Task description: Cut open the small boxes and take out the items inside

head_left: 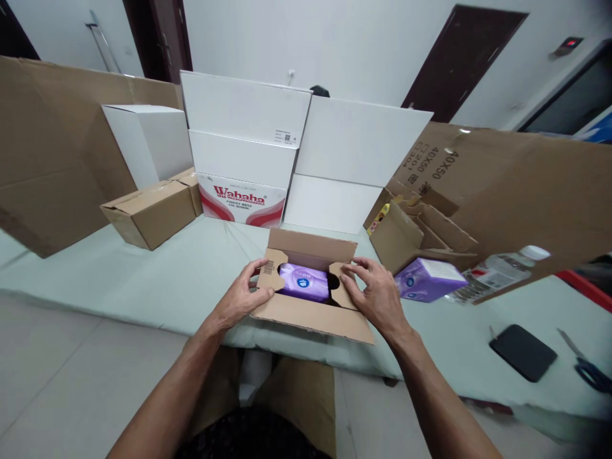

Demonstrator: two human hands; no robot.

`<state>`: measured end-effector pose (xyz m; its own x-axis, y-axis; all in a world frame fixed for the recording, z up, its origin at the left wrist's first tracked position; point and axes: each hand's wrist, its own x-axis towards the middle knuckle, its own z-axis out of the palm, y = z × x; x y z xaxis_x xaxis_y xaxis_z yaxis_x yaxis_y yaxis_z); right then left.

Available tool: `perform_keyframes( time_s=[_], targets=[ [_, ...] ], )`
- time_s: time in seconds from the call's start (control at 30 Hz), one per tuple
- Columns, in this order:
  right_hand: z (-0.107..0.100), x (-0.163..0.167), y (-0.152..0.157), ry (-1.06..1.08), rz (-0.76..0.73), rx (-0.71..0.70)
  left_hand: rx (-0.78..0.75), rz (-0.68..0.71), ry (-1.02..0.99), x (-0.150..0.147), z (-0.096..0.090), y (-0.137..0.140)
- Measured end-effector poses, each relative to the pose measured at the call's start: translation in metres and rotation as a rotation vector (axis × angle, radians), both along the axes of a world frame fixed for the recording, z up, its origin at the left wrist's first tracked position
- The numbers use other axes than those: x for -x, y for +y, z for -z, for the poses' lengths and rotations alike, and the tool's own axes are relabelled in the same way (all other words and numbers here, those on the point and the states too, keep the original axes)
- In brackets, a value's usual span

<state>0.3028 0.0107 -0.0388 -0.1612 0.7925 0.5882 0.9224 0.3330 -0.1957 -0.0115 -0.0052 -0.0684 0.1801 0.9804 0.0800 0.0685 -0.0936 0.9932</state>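
Note:
A small brown cardboard box [310, 322] sits in front of me near the table's front edge, its long flaps spread to the front and back. Inside lies a purple pack of tissues [304, 282], partly covered by the folded-in short end flaps. My left hand [243, 294] grips the box's left end, its thumb and fingers at the left flap [270, 273]. At the opposite end my right hand [375, 293] holds the box, fingers bent over the right flap [343, 290]. The undersides of both grips are hidden.
Behind stands an open white Wahaha carton [243, 201]. A closed brown box [153, 210] is at the left. To the right are an open brown box [396, 236], another purple pack [428, 280], a plastic bottle [500, 274], a black phone-like slab [523, 352] and scissors [586, 366].

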Motion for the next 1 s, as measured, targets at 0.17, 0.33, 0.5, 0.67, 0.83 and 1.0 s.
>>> perform_keyframes(
  time_s=[0.17, 0.33, 0.5, 0.67, 0.83, 1.0],
  targets=[
    [0.0, 0.004, 0.0, -0.022, -0.12, 0.027, -0.035, 0.033, 0.044, 0.004, 0.002, 0.005],
    [0.001, 0.002, 0.0, -0.014, -0.144, 0.038, -0.173, -0.08, 0.27, -0.003, -0.005, 0.013],
    [-0.001, 0.003, -0.003, -0.056, -0.165, 0.015, -0.215, -0.239, 0.507, -0.011, -0.014, 0.013],
    [-0.004, 0.005, -0.003, -0.109, -0.154, 0.045, -0.343, -0.17, 0.589, -0.01, -0.016, 0.01],
    [-0.009, 0.008, -0.005, -0.203, -0.134, 0.117, -0.502, -0.011, 0.754, -0.012, -0.026, 0.012],
    [-0.022, 0.015, -0.005, -0.331, -0.084, 0.237, -0.575, 0.032, 0.864, -0.022, -0.036, 0.013]
  ],
)
